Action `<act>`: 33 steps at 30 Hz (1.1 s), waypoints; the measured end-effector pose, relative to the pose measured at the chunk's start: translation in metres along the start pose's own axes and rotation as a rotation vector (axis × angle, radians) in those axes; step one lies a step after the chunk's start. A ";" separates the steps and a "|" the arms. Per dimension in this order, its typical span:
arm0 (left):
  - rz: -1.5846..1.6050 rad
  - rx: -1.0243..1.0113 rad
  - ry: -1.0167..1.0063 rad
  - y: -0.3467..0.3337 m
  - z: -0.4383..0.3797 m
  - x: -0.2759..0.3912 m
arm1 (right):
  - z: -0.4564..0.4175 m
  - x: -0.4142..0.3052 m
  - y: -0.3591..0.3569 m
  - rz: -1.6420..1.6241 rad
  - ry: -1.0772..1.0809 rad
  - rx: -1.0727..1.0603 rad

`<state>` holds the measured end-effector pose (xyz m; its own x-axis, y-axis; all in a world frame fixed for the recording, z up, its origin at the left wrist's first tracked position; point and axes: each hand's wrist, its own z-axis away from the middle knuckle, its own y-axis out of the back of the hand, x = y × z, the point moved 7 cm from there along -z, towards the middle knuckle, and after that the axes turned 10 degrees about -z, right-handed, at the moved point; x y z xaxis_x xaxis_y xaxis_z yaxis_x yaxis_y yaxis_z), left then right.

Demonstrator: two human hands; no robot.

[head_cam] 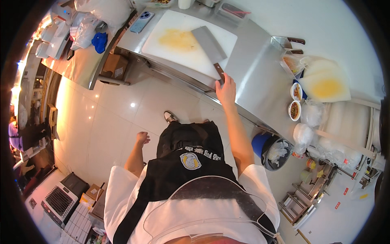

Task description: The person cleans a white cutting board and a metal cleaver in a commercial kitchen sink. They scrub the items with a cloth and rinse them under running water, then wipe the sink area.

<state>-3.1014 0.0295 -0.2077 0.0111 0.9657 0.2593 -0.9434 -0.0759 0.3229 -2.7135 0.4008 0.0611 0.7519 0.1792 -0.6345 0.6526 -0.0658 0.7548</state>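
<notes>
On the steel counter [259, 61] lies a white cutting board [170, 23] with a yellow stain. A cleaver [208, 44] rests on it, blade towards the back, its dark riveted handle pointing at me. My right hand [227, 90] is at the end of that handle, fingers apart; whether the fingertips touch it is hard to tell. My left hand [143, 138] hangs over the floor on the left, fingers loosely curled, with no object visible in it. A phone [142, 22] lies left of the board. Behind the board stands a clear plastic container [232, 13] with a red utensil on it.
More knives [288, 40], two bowls of food [294, 110] and a second stained board [327, 82] line the counter's right side. A lined waste bin [276, 154] stands below. At left, another steel table [88, 65] holds plastic bags and a blue cloth [99, 42].
</notes>
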 end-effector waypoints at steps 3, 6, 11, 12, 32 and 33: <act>0.004 0.099 0.041 0.047 -0.015 -0.001 | -0.026 0.000 -0.030 0.140 -0.054 -0.006; 0.029 0.261 -0.237 0.075 -0.034 0.056 | -0.043 0.009 -0.050 0.279 -0.143 -0.035; -0.023 0.533 -0.791 0.089 0.017 0.296 | -0.057 0.027 -0.060 0.295 -0.191 0.012; 0.045 0.525 -0.854 0.093 0.031 0.334 | -0.059 0.031 -0.061 0.265 -0.211 -0.002; -0.641 0.844 -0.885 0.058 -0.036 0.567 | -0.027 0.023 -0.056 0.017 -0.424 0.295; -0.637 0.851 -0.895 0.063 -0.034 0.568 | -0.025 0.020 -0.056 -0.001 -0.428 0.308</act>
<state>-3.1653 0.5821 -0.0708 0.8697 0.4293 0.2435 -0.2091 -0.1263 0.9697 -2.7377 0.4326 0.0105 0.6802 -0.2336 -0.6948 0.6019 -0.3630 0.7113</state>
